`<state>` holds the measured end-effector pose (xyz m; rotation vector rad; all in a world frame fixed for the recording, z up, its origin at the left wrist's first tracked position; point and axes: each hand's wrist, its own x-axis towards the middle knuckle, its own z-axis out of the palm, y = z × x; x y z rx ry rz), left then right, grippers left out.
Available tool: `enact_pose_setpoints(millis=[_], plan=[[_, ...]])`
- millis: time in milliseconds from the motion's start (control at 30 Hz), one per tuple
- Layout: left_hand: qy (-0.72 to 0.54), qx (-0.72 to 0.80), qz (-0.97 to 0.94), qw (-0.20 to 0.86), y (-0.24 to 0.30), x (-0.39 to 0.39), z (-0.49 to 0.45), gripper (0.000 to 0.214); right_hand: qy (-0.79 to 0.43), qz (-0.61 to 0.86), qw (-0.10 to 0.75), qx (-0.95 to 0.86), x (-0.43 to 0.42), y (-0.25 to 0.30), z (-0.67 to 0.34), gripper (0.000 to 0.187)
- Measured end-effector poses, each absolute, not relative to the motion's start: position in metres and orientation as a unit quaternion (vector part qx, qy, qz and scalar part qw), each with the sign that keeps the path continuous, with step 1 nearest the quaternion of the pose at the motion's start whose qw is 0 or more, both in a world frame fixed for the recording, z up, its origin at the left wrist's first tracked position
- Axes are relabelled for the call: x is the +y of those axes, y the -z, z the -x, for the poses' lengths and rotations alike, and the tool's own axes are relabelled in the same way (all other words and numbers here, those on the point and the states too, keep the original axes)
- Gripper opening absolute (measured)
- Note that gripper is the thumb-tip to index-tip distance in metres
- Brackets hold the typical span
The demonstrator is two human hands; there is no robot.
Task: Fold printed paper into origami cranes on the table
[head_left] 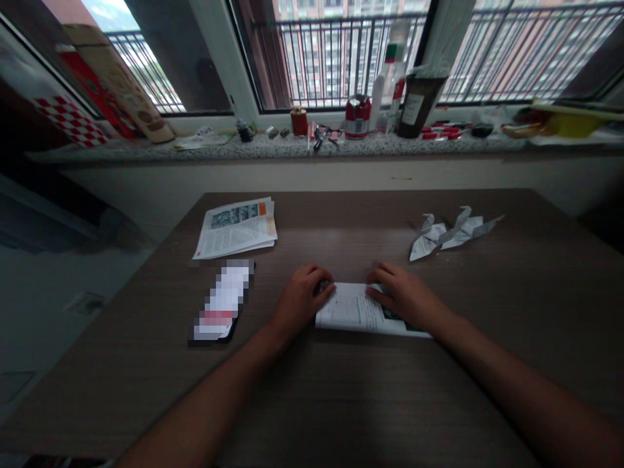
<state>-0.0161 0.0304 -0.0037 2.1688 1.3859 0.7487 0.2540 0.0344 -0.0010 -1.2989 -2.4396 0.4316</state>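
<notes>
A folded sheet of printed paper lies on the table in front of me, its near edge a long crease. My left hand is at the paper's far left corner, thumb on top and fingers curled around the edge. Further right, my right hand holds the far edge in the same way, its thumb on the print and its fingers bent over the edge. The palm covers part of the paper's right side. Two folded paper cranes stand beyond my right hand.
A phone with a blurred-out screen lies left of my left hand. Behind it is a stack of printed sheets. Along the stone windowsill stand a red can, a bottle, a dark drink cup and small items.
</notes>
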Motion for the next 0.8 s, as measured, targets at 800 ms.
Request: enact_pose_setpoints(millis=[800], plan=[[-0.285,0.511,-0.771,0.254,0.0016,0.029,0.0161,0.004,-0.119,0.437,0.194,-0.87,0.0356,0.0077,-0.2551,0.01]])
